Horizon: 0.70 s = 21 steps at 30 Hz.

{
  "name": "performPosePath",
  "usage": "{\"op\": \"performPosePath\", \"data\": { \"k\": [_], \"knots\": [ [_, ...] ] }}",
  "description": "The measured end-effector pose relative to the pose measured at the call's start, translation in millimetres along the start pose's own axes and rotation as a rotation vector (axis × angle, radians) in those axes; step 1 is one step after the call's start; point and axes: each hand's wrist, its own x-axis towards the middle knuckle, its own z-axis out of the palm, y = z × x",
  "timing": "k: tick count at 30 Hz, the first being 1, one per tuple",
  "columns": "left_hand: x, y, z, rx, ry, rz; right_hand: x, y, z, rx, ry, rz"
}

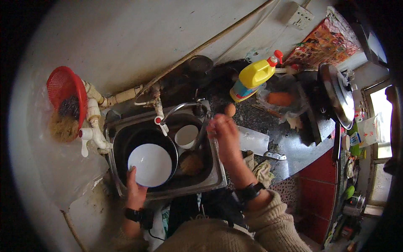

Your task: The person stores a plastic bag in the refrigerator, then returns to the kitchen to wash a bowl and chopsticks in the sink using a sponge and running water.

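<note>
My left hand [135, 191] grips the near rim of a white bowl [150, 165], thumb over the edge, tilted above a dark pot [142, 136] in the metal sink [206, 187]. Beside it in the basin are a smaller white bowl [187, 137] and a brown scrubbing pad [192, 164]. My right hand [224, 136] is raised over the sink's right edge, close to the tap [181, 105]. Its fingers are blurred, so I cannot make out whether anything is in them. A brown egg [230, 110] lies on the counter just beyond those fingers.
Right of the sink, a cleaver [254, 141] and a crumpled cloth [263, 171] lie on the dark counter [294, 149]. Farther back stand a yellow detergent bottle [253, 80] and a lidded pan [337, 94]. A red strainer [82, 98] hangs by the pipes at left.
</note>
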Motion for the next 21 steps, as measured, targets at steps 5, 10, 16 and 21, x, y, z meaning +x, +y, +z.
{"op": "performPosePath", "data": {
  "k": [5, 10, 16, 21],
  "knots": [
    [-3, 3, -1, 0.021, 0.043, -0.014, 68, -97, -37, 0.376, -0.133, -0.250],
    [-11, 9, 5, 0.016, 0.022, -0.049, 139, -174, -74, 0.351, 0.035, -0.263],
    [-6, 0, -8, -0.004, -0.014, -0.035, 172, -203, -82, 0.027, -0.139, -0.087],
    [-7, -3, -9, -0.010, 0.007, -0.025, 173, -192, -65, -0.031, 0.109, -0.179]
  ]
}}
